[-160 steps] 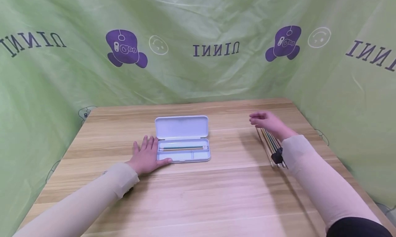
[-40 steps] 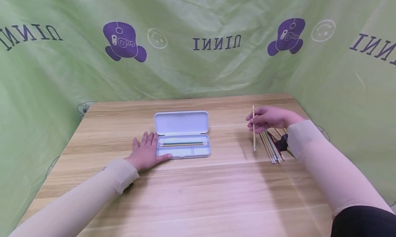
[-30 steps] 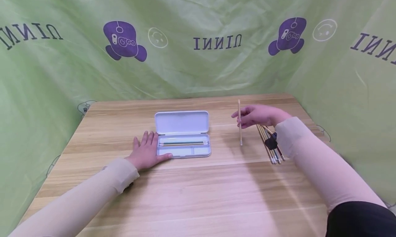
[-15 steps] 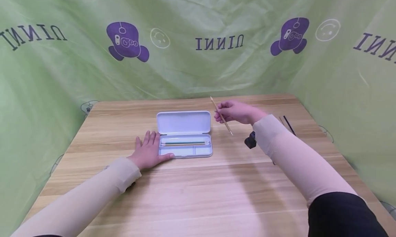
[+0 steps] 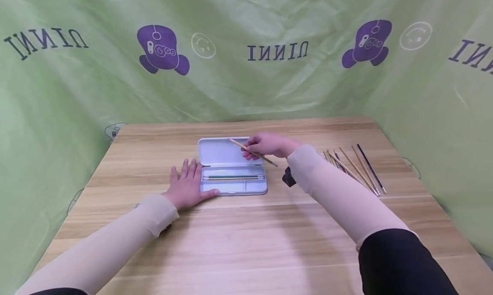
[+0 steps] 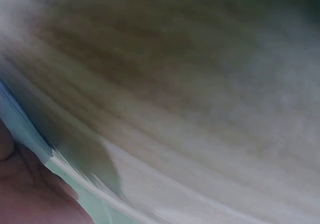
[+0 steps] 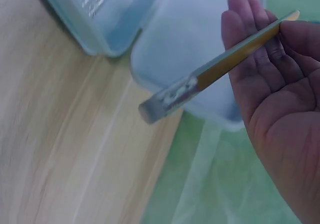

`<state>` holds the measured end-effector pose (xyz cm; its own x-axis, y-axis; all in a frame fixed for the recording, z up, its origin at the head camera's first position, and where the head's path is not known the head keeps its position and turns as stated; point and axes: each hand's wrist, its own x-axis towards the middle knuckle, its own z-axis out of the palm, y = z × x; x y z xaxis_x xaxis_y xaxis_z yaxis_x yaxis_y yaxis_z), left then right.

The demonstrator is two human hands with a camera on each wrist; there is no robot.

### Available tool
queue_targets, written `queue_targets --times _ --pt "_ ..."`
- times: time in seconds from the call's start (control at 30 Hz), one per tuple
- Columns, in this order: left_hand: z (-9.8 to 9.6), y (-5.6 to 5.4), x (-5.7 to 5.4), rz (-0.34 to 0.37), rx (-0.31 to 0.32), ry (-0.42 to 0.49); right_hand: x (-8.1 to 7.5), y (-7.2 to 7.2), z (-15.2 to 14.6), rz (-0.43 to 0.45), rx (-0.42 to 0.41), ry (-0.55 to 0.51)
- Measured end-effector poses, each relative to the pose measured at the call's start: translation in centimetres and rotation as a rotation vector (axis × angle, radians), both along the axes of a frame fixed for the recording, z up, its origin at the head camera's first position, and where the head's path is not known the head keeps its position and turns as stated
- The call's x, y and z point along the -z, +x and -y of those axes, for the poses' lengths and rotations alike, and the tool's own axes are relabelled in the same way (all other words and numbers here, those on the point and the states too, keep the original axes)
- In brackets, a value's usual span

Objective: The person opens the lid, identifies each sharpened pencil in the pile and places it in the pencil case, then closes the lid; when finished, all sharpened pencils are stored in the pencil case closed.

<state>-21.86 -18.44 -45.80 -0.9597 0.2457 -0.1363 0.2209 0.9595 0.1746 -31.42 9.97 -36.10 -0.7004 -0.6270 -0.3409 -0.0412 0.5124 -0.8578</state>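
A pale blue pencil case [image 5: 225,187] lies with its lid [image 5: 215,151] raised on the table. In its long back compartment rest a green pencil and a yellow one [image 5: 231,179]. My left hand [image 5: 186,188] is spread flat at the case's left end, its thumb along the front edge. My right hand [image 5: 265,144] pinches a yellow pencil [image 7: 235,56] between thumb and fingers, over the right part of the lid in the head view. The pencil slants, its eraser end [image 7: 152,109] down to the right and its tip up to the left.
Several loose pencils [image 5: 363,169], yellow ones and a dark one [image 5: 371,169], lie at the table's right, partly behind my right sleeve [image 5: 339,188]. A green printed curtain [image 5: 277,89] hangs behind and beside the wooden table [image 5: 231,243].
My right hand picked up a yellow pencil from the pile and carried it left to the case, tilting it from upright to slanted. My left hand stayed at the case.
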Motion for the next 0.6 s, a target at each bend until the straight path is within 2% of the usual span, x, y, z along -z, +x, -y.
queue_targets --times 0.2,0.43,0.6 --pt "-0.1 0.1 -0.1 -0.010 -0.006 -0.018 1.2 0.1 2.4 -0.100 -0.080 0.134" --pt "-0.2 0.3 -0.4 -0.028 -0.011 -0.022 2.2 0.5 4.6 -0.335 -0.243 0.301" --pt "-0.2 0.4 -0.6 -0.018 -0.021 -0.017 3.1 0.8 5.8 -0.462 -0.287 0.370"
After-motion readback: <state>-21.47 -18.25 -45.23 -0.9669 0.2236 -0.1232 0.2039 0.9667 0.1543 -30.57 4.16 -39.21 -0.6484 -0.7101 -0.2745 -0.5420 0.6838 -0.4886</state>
